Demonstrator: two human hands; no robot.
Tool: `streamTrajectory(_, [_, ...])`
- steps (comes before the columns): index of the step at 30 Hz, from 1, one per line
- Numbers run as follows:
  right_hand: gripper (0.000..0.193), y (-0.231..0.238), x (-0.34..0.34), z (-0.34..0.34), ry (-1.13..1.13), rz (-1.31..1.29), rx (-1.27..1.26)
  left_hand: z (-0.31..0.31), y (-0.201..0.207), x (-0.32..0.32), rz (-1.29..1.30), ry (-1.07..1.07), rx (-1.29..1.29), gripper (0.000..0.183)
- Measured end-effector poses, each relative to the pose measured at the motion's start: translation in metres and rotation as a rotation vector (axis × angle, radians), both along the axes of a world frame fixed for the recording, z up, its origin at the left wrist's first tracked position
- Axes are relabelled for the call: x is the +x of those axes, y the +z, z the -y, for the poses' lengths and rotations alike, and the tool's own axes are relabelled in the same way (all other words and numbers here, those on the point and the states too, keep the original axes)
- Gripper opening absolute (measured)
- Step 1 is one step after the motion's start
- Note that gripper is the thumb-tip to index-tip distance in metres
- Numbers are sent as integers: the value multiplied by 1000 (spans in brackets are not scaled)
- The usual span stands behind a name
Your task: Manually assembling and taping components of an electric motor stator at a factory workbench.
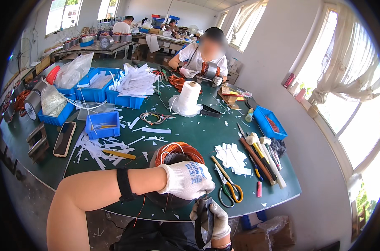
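Observation:
In front of me on the green table stands a motor stator point(179, 149) with orange copper windings and white cord along its upper rim. My left hand point(188, 180), in a white knitted glove, is closed over the stator's near right side. Its fingertips are turned down, and what they pinch is hidden. Just below it at the table's edge, my gloved right hand point(219, 220) is closed round a bent black strip point(203, 224), which hangs in a loop toward my lap. Thin copper wire ends point(142, 207) dangle from the stator's near side.
Scissors point(228, 184), white paper slips point(231, 158) and hand tools point(261, 157) lie to the right. Blue bins point(103, 125), paper scraps and a phone point(64, 139) lie left. Beyond a white cord spool point(192, 93), a co-worker point(202, 54) handles another stator point(211, 70).

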State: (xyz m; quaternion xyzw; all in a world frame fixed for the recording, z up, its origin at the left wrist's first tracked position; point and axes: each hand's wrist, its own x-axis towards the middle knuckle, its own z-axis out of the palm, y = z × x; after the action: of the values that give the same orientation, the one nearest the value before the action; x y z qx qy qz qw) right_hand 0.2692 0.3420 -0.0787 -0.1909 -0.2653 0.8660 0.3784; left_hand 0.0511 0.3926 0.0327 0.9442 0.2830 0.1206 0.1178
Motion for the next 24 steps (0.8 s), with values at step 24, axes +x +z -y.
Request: streamTrajectory(24, [40,25,-10,13,-474,744,501,-2,3,1,-15,26,9,17])
